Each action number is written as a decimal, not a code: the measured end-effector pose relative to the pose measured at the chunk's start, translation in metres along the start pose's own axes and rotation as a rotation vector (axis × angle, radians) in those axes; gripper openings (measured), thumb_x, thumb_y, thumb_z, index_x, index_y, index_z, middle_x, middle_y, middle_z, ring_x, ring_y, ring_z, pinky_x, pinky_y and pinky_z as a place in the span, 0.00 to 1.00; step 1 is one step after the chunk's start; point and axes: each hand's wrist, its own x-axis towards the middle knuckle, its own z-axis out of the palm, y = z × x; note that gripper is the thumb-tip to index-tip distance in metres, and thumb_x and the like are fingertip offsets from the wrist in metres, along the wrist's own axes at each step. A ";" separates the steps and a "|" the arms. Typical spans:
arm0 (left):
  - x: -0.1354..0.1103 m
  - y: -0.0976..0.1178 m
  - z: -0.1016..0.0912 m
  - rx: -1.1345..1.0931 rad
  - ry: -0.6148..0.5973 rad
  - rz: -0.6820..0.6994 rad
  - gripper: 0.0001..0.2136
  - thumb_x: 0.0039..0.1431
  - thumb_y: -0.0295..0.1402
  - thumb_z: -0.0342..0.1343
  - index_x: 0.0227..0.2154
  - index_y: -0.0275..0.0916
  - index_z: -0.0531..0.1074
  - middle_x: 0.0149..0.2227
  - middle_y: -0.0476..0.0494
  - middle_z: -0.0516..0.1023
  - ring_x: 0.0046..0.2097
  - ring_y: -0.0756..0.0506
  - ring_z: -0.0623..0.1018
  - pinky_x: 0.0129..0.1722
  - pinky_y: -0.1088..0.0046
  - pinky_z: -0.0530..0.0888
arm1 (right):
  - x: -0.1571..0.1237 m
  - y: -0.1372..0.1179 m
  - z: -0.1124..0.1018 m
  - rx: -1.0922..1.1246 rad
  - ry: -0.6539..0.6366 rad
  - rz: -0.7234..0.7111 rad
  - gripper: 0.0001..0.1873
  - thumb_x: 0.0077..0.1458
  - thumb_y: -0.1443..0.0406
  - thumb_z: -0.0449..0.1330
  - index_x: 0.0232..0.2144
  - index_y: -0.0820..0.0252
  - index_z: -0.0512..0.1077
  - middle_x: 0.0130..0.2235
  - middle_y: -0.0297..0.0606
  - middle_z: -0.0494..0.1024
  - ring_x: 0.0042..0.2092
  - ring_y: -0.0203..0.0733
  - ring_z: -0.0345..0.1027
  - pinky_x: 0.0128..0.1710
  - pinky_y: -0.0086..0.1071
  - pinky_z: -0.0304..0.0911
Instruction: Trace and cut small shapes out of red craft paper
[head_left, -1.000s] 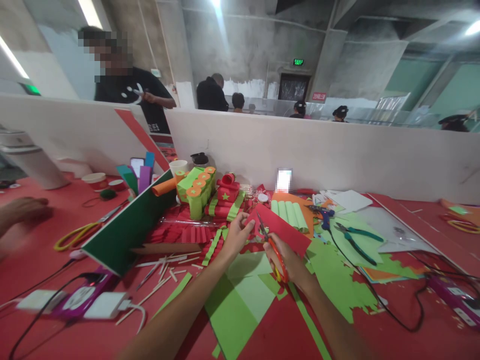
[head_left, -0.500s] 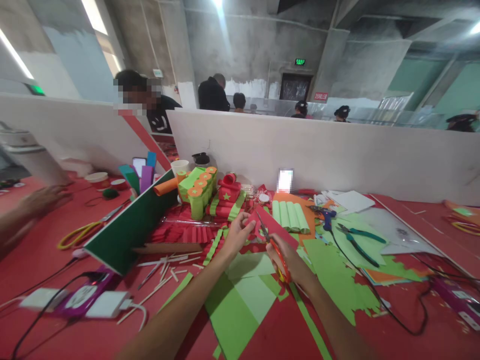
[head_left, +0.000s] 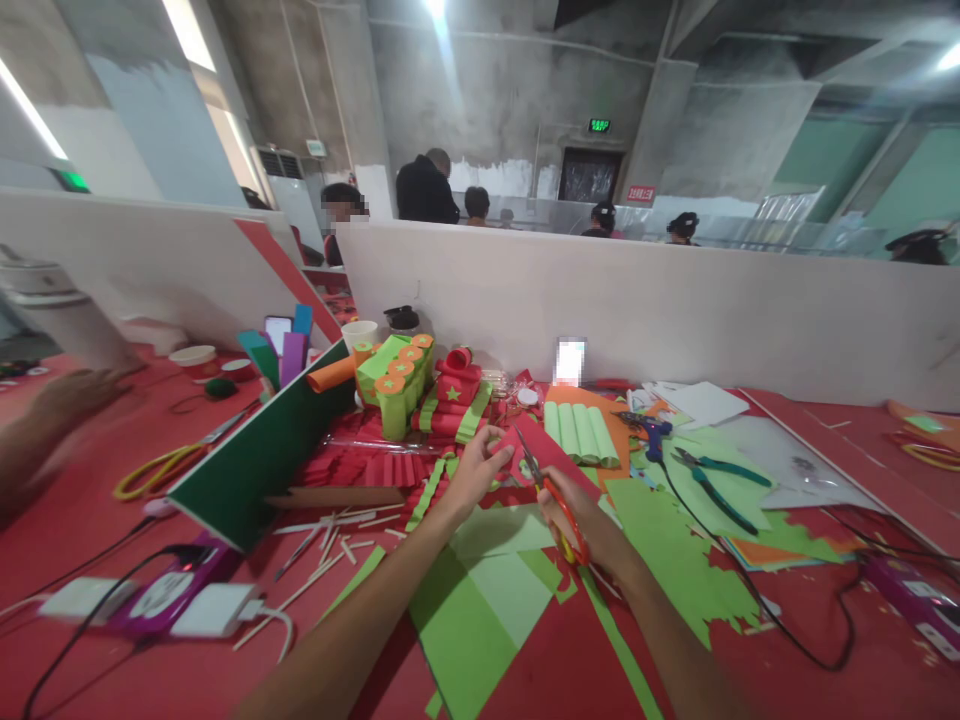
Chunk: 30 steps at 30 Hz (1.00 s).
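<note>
My left hand [head_left: 474, 470] pinches the left edge of a red paper sheet [head_left: 551, 450] held above the table. My right hand [head_left: 581, 520] grips red-handled scissors [head_left: 551, 492] whose blades point up into that red sheet. Beneath both hands lie light green paper sheets [head_left: 487, 590] and strips on the red table [head_left: 82, 520].
A paper model of green and red rolls [head_left: 420, 385] stands behind. A dark green board [head_left: 255, 455] leans at left. Teal pliers [head_left: 712, 475] and a blue glue gun [head_left: 651, 430] lie right. Yellow-handled scissors [head_left: 161, 465], chargers [head_left: 214, 610] and another person's hand [head_left: 67, 400] are at left.
The red sheet has turned in my hands and shows a smaller face. My right hand with the scissors shifted slightly right. The person behind the divider walked away to the right.
</note>
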 end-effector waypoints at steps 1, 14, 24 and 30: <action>0.000 0.000 0.000 -0.001 -0.001 0.001 0.15 0.53 0.40 0.62 0.36 0.39 0.65 0.25 0.53 0.72 0.25 0.52 0.71 0.26 0.78 0.69 | 0.000 0.000 0.001 -0.002 0.005 0.002 0.21 0.60 0.44 0.53 0.39 0.54 0.65 0.24 0.28 0.64 0.22 0.33 0.55 0.20 0.27 0.52; 0.006 -0.014 -0.002 -0.005 -0.001 0.053 0.12 0.58 0.42 0.58 0.33 0.39 0.65 0.25 0.54 0.69 0.25 0.53 0.69 0.26 0.79 0.69 | 0.001 -0.002 0.006 0.012 0.033 0.082 0.21 0.60 0.46 0.54 0.47 0.52 0.66 0.22 0.27 0.64 0.21 0.33 0.56 0.18 0.25 0.52; 0.009 -0.011 -0.013 0.074 -0.117 0.077 0.13 0.60 0.42 0.57 0.39 0.40 0.63 0.26 0.53 0.71 0.24 0.52 0.72 0.24 0.78 0.67 | -0.001 -0.007 -0.001 -0.044 -0.025 0.004 0.20 0.61 0.47 0.54 0.45 0.55 0.67 0.26 0.27 0.64 0.23 0.31 0.53 0.21 0.25 0.51; 0.009 -0.008 -0.014 0.045 -0.164 0.038 0.16 0.58 0.45 0.59 0.39 0.41 0.62 0.27 0.53 0.72 0.23 0.52 0.72 0.22 0.78 0.66 | -0.002 -0.008 -0.004 -0.060 -0.037 0.018 0.21 0.61 0.46 0.54 0.45 0.54 0.65 0.27 0.28 0.65 0.22 0.31 0.51 0.21 0.26 0.50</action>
